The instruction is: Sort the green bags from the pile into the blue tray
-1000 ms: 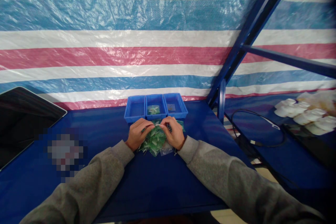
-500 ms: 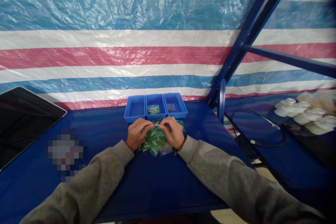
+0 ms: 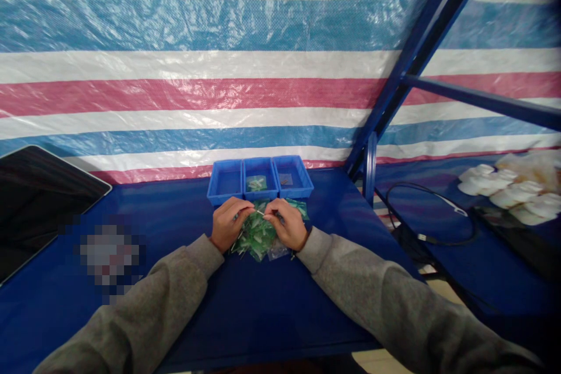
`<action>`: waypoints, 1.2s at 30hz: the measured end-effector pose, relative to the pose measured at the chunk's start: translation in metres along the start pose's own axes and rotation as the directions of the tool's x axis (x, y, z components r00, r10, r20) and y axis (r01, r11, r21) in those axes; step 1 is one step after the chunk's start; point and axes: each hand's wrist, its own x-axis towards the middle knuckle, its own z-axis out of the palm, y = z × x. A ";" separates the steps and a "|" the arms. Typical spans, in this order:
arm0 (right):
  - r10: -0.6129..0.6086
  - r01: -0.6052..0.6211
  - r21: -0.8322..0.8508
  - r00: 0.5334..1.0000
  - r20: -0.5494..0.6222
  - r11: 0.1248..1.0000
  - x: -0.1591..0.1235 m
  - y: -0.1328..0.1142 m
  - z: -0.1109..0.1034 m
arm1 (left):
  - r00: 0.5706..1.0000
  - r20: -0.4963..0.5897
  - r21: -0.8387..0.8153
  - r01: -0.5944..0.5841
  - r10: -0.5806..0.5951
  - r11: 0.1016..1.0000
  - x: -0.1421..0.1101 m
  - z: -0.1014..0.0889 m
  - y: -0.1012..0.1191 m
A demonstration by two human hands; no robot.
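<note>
My left hand (image 3: 230, 223) is closed in a pinch on one end of a thin whitish stick (image 3: 259, 211), too small to name more exactly. At the stick's other end, my right hand (image 3: 287, 225) has its thumb and forefinger round the tip. Below both hands lies a pile of small green and clear plastic bags (image 3: 258, 239) with thin light sticks among them. Just behind stand three blue bins side by side: the left bin (image 3: 225, 181) shows only its floor, the middle bin (image 3: 260, 169) holds a greenish bag, and the right bin (image 3: 302, 178) holds a small clear bag.
A dark screen-like panel (image 3: 39, 204) stands at the left, with a blurred-out item (image 3: 109, 254) near it on the blue table (image 3: 272, 315). A blue metal frame (image 3: 372, 158) rises at the right. Beyond it lie a black cable (image 3: 432, 242) and several white rolls (image 3: 517, 193).
The stick has turned from nearly level to sloping down to the right. My right thumb and forefinger have shifted slightly and spread a little; my left hand has barely moved.
</note>
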 end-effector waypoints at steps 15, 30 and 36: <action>0.070 -0.066 0.054 0.995 -0.077 0.996 0.002 -0.003 -0.001 | 0.999 -0.013 -0.072 -0.036 0.035 0.997 0.001 -0.002 0.002; 0.049 -0.045 0.071 0.997 -0.055 0.996 0.000 0.001 0.002 | 0.998 0.003 -0.093 -0.067 0.068 0.993 0.001 -0.002 0.001; 0.029 -0.027 0.059 0.999 -0.023 0.998 -0.001 0.001 0.001 | 0.999 0.025 -0.062 -0.045 0.047 0.997 0.000 -0.001 0.001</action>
